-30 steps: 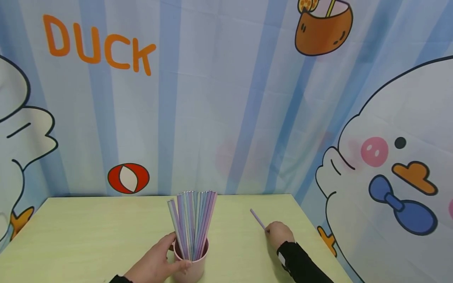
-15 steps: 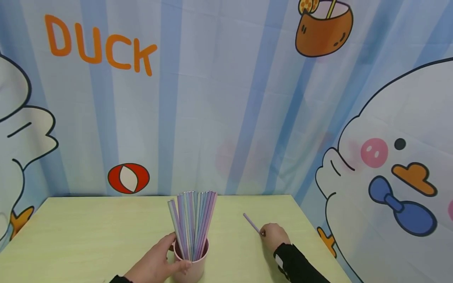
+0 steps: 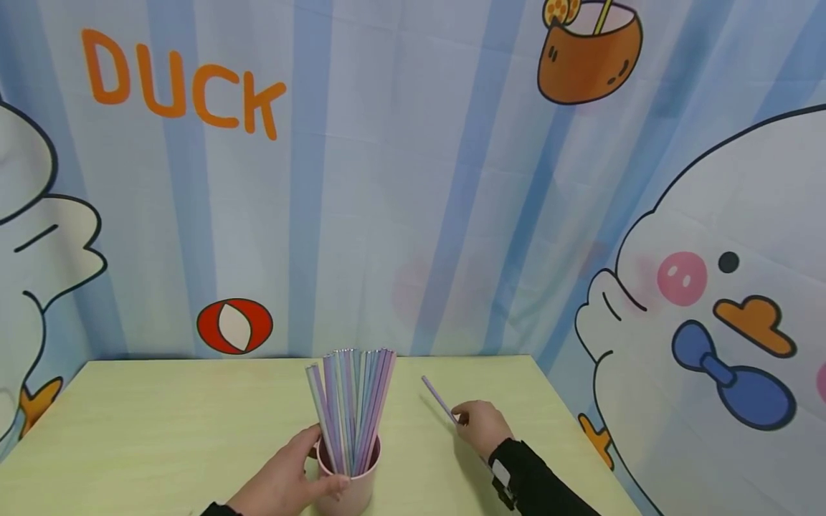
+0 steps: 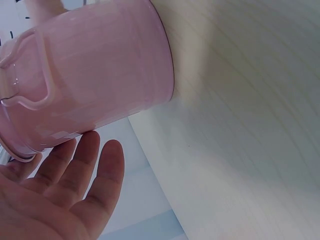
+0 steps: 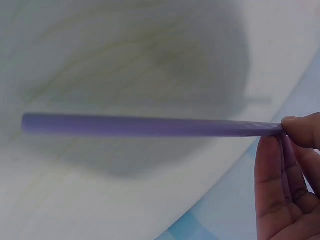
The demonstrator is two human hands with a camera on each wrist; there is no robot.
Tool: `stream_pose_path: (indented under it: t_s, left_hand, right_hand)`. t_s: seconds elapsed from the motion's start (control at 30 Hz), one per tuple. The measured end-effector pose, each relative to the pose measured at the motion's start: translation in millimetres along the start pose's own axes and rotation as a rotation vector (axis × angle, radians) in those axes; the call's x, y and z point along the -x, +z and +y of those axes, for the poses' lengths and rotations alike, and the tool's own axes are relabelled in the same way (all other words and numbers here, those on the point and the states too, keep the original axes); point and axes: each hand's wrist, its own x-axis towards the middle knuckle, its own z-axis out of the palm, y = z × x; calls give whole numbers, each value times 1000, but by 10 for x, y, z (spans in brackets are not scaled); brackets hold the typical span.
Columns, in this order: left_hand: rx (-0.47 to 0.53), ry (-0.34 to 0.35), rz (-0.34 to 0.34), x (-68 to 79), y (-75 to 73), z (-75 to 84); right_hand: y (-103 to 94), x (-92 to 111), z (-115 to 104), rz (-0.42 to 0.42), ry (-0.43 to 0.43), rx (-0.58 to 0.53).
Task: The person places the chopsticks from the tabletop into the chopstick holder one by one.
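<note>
A pink cup (image 3: 351, 498) stands on the table at the lower middle of the head view, packed with upright drinking straws (image 3: 351, 408) in purple, blue and pale shades. My left hand (image 3: 290, 469) holds the cup at its side, thumb across the front and fingers behind. In the left wrist view the cup (image 4: 100, 65) shows a looped handle, and fingertips touch its wall. To the right, my right hand (image 3: 484, 428) pinches a single purple straw (image 3: 439, 398) between thumb and fingers. That straw (image 5: 140, 125) is held above the tabletop in the right wrist view, its shadow beneath.
The pale yellow table (image 3: 174, 430) reaches back to a striped blue curtain (image 3: 374, 179) printed with cartoon ducks and the word DUCK. The table's right edge slants down beyond my right arm.
My right hand has moved left and slightly away from me, carrying the purple straw closer to the cup. The left hand and the cup have stayed where they were.
</note>
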Motion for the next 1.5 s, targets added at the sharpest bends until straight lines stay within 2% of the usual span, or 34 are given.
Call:
stream_pose_path:
  t_s: [0.13,0.37,0.57,0.67,0.93,1.1,1.3,1.5]
  left_hand:
    - [-1,11,1,1,1,-6]
    - [-4,18,2,-3,6,-15]
    - [-2,4,3,-10,10,-11]
    - [-1,6,0,-15,11,-9]
    - [0,8,2,-14,16,-5]
    - [-5,6,4,-10,11,-7]
    - [1,-3,3,-21,11,-16]
    - [-1,4,8,-14,14,-18]
  right_hand:
    - [-81,-31,-132,36,-53,-94]
    - [-253,-94,-388,69,4,-362]
    - [-405,-147,-612,115,25,-642]
    - [-478,-160,-726,145,33,-731]
    - [-621,-178,-1027,190,9,-852]
    - [-691,-176,-1206,176,-23,-922]
    - [-598,-231,-1280,185,-52,-975]
    - [-485,-250,-1311,169,-58,-977]
